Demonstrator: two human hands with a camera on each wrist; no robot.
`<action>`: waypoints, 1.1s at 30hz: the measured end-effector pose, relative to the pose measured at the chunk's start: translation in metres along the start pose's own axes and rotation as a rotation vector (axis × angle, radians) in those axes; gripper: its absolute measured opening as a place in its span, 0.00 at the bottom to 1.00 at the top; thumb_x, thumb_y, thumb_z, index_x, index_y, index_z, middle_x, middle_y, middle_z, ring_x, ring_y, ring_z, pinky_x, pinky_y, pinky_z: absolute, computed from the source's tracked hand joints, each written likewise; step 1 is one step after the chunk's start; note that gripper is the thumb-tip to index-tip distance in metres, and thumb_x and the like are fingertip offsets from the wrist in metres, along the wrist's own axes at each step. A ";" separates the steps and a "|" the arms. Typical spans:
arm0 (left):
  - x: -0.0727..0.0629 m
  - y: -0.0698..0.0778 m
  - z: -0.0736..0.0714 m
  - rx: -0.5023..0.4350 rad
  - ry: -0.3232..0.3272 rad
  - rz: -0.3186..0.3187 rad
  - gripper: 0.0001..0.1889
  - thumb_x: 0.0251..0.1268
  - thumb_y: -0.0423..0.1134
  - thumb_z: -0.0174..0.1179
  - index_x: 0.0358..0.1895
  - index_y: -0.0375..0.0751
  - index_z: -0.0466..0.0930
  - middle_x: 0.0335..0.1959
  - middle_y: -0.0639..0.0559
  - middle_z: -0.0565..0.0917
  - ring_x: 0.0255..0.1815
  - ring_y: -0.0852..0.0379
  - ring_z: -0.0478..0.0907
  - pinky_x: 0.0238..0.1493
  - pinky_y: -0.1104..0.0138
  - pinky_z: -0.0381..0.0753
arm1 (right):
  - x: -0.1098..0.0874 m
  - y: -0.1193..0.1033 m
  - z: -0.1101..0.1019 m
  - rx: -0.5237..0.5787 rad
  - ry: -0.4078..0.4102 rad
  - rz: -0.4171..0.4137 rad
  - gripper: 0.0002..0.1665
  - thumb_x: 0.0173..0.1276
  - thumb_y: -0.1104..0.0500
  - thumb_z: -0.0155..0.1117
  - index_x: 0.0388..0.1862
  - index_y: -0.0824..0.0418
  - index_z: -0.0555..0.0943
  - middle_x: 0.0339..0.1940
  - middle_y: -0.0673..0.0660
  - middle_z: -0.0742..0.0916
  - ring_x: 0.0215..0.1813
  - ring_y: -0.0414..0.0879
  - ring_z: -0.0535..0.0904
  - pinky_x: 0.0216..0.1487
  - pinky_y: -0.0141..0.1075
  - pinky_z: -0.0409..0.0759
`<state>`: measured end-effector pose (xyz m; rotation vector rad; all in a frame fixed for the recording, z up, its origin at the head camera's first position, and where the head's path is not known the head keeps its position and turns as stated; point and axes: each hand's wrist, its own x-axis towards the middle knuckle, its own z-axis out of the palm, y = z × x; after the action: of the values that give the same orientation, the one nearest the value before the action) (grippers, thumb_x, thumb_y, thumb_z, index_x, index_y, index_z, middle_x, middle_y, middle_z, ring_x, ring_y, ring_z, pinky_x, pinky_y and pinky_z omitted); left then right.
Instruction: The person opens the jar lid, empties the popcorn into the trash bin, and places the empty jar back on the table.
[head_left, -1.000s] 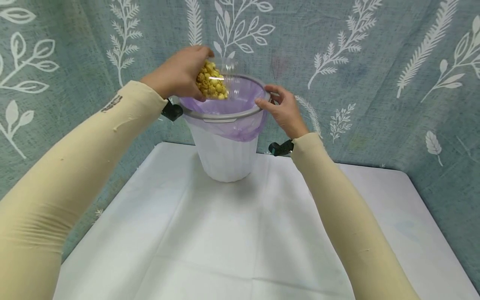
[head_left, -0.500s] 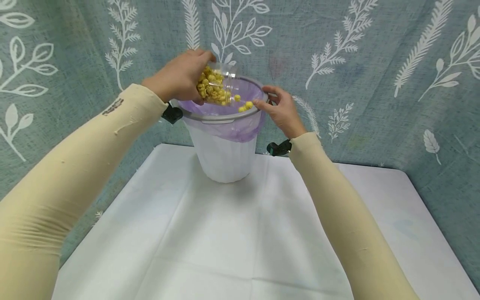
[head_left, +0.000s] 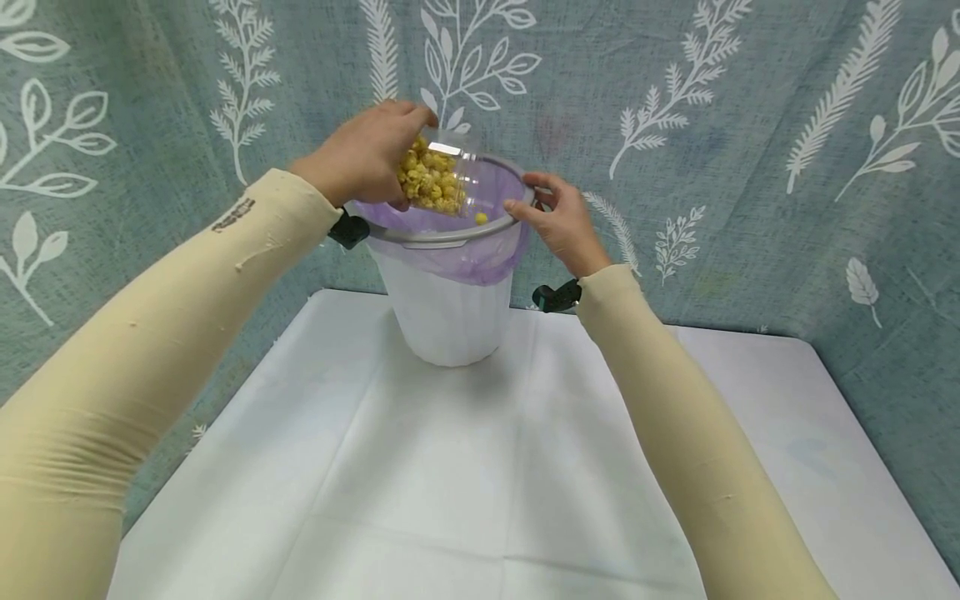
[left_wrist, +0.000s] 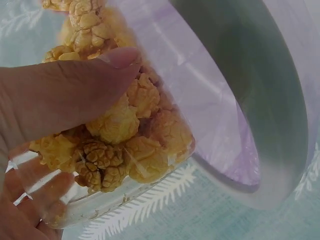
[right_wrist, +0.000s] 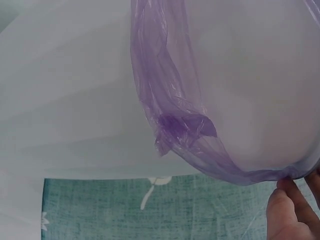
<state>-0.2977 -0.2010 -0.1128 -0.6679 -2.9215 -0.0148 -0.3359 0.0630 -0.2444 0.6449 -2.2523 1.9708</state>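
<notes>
Thumb (left_wrist: 70,92) and fingers (left_wrist: 17,217) of the left hand (head_left: 367,154) are bent round a clear jar (head_left: 454,152), perhaps to keep it from slipping. It lies tipped on its side over the white bin (head_left: 453,321), with its mouth to the right. Yellow popcorn (head_left: 431,177) fills much of it, and one loose piece (head_left: 481,218) is just past the mouth. Being right above the bin seems meant to keep bits off the table. The right hand (head_left: 562,218) pinches the right side of the gray rim (head_left: 442,237), maybe to keep the bin steady and the purple bag (head_left: 480,265) in place. That bag lines the bin and folds over its edge. The bin stands at the far side of the table with its white cloth (head_left: 420,475), near a blue-green curtain (head_left: 570,108) with white leaves.
</notes>
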 end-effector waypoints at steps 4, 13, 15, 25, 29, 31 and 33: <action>0.001 0.002 0.000 0.017 0.003 0.017 0.58 0.44 0.28 0.83 0.81 0.36 0.57 0.80 0.35 0.63 0.81 0.33 0.55 0.80 0.41 0.55 | 0.000 0.001 -0.001 -0.007 -0.002 -0.001 0.39 0.74 0.54 0.73 0.78 0.61 0.70 0.78 0.54 0.73 0.79 0.45 0.68 0.74 0.34 0.70; 0.001 0.006 -0.001 0.064 0.062 0.071 0.55 0.38 0.26 0.82 0.77 0.34 0.63 0.71 0.35 0.72 0.71 0.32 0.65 0.74 0.39 0.65 | 0.000 0.001 -0.001 -0.009 -0.011 -0.001 0.38 0.74 0.54 0.72 0.79 0.61 0.69 0.79 0.54 0.72 0.79 0.46 0.67 0.75 0.35 0.69; 0.001 0.007 -0.002 0.072 0.069 0.078 0.54 0.37 0.26 0.81 0.76 0.34 0.64 0.69 0.34 0.73 0.69 0.32 0.67 0.73 0.39 0.66 | 0.000 0.000 -0.001 -0.011 -0.011 0.000 0.39 0.74 0.54 0.72 0.79 0.61 0.69 0.79 0.55 0.72 0.79 0.46 0.67 0.75 0.34 0.68; 0.004 0.008 -0.005 0.095 0.068 0.090 0.52 0.36 0.23 0.80 0.74 0.33 0.66 0.67 0.34 0.75 0.69 0.32 0.68 0.71 0.39 0.68 | 0.000 -0.001 -0.001 -0.027 -0.009 -0.022 0.38 0.75 0.54 0.71 0.79 0.62 0.69 0.79 0.55 0.72 0.79 0.46 0.68 0.74 0.37 0.71; 0.006 0.009 -0.007 0.099 0.055 0.085 0.53 0.36 0.24 0.81 0.74 0.33 0.66 0.68 0.35 0.75 0.66 0.32 0.68 0.71 0.39 0.67 | 0.000 -0.001 -0.001 -0.024 -0.008 -0.020 0.38 0.75 0.54 0.71 0.79 0.62 0.69 0.79 0.55 0.72 0.79 0.46 0.68 0.73 0.37 0.71; 0.007 0.009 -0.007 0.099 0.049 0.085 0.53 0.36 0.24 0.82 0.74 0.34 0.66 0.67 0.35 0.75 0.66 0.33 0.69 0.71 0.39 0.67 | 0.000 -0.001 -0.001 -0.022 -0.008 -0.018 0.38 0.75 0.54 0.71 0.79 0.62 0.69 0.79 0.55 0.72 0.79 0.46 0.68 0.73 0.36 0.71; 0.007 0.010 -0.007 0.102 0.045 0.088 0.53 0.36 0.24 0.82 0.74 0.34 0.66 0.67 0.35 0.75 0.67 0.32 0.68 0.72 0.38 0.67 | 0.000 0.000 -0.001 -0.019 -0.009 -0.015 0.39 0.74 0.53 0.72 0.79 0.61 0.69 0.79 0.55 0.72 0.79 0.46 0.68 0.73 0.36 0.71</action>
<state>-0.2985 -0.1893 -0.1047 -0.7684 -2.8248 0.1257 -0.3355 0.0640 -0.2439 0.6674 -2.2616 1.9415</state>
